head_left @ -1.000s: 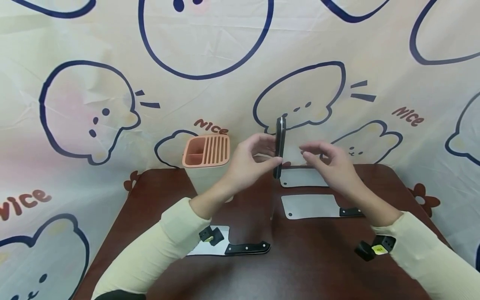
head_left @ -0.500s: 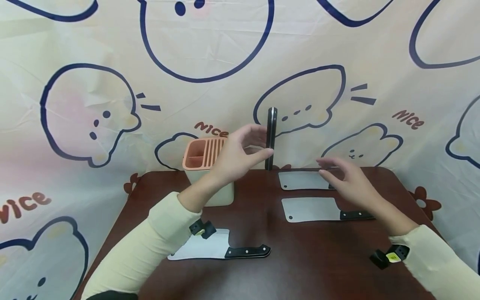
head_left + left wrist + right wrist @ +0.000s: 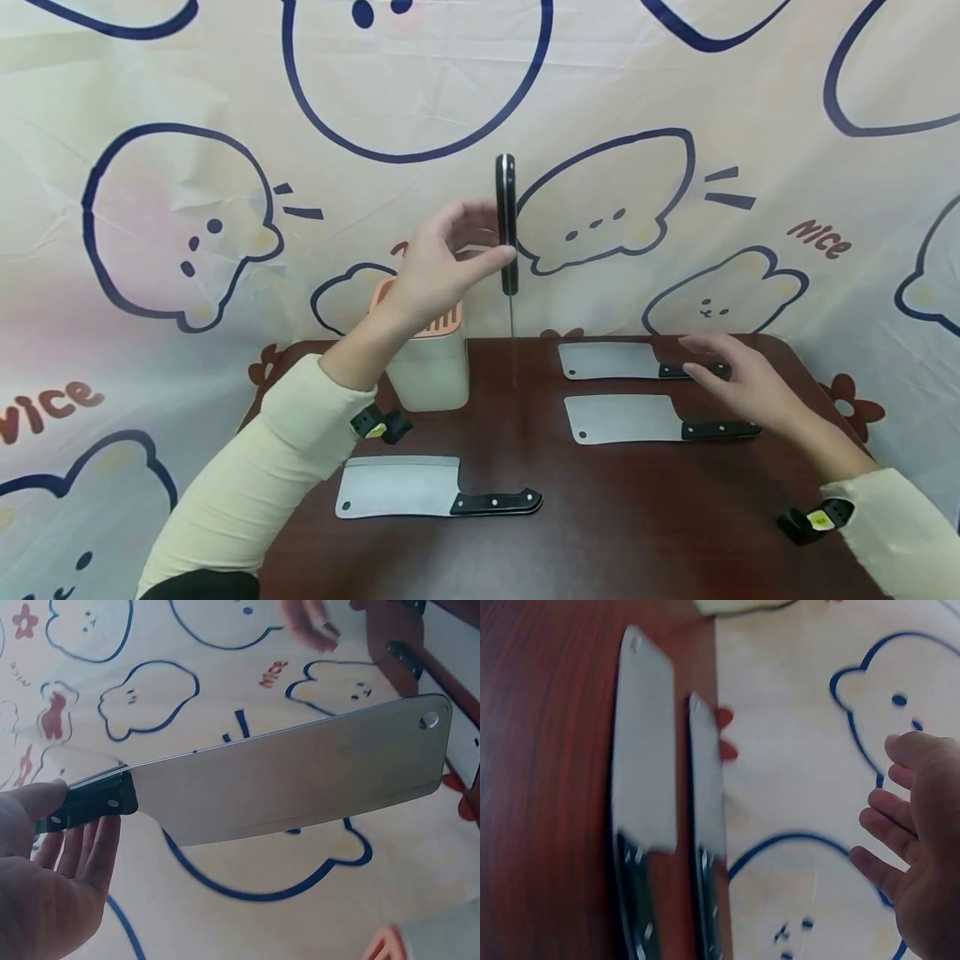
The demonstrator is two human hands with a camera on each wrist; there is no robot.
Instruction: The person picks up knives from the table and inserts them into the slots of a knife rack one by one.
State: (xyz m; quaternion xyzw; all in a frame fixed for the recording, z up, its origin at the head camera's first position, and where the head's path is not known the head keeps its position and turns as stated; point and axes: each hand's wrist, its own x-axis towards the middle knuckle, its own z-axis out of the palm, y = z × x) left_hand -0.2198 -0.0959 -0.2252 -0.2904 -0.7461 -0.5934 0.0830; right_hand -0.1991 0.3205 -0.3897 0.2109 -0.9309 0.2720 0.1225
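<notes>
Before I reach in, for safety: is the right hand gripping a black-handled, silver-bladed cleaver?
No, the right wrist view shows the right hand holding nothing, its fingers parted.

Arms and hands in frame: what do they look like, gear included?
Left hand and right hand: bare, no gloves. Left sleeve and right sleeve: long, plain, pale cream. Left wrist device and right wrist device: small, black, boxy, each with a yellow patch, markings unreadable. No cables visible.
</notes>
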